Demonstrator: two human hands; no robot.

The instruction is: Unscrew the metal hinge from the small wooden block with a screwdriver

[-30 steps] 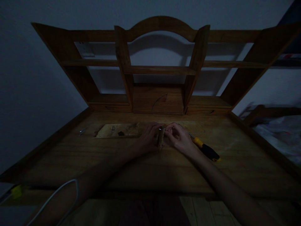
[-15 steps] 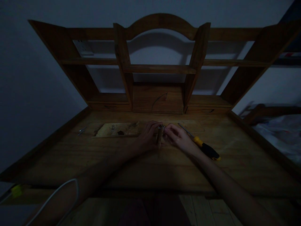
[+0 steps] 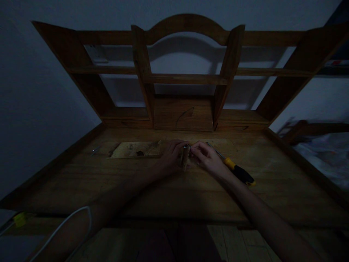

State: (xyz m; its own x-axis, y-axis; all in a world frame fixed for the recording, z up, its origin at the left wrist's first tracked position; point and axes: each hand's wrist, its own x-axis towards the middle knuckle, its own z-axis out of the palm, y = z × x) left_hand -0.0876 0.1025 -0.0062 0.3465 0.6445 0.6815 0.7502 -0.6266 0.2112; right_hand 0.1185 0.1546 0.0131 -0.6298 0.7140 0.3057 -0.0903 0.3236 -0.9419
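Head view: wood block gripped in dim light, fingers crowded around a metal bit

The left hand (image 3: 170,156) has its fingers closed on a narrow wood block (image 3: 185,159), which stands on end over the middle of the desk (image 3: 163,196). The right hand (image 3: 207,158) meets it from the other side, thumb and forefinger together on a small metal bit (image 3: 190,146) at the block's top. Whether that bit is seated in the wood or merely laid against it, I cannot tell; nor can I see whether the block's foot touches the desk.

Just beside the right hand lies a screwdriver (image 3: 240,173), its shaft pointing away from the person. A worn board (image 3: 136,149) lies flat beyond the left hand, and a small metal piece (image 3: 95,150) rests farther left. A white cord (image 3: 87,214) loops by the left forearm.

The likeliest trouble, in my judgement, is the bit slipping: so small a part gives the fingertips little to hold, and the gloom makes its angle hard to judge. Sideways pressure from the right hand could tilt the narrow block if the left grip is light. The screwdriver is near enough for the right wrist to nudge it, and its rounded handle might roll.
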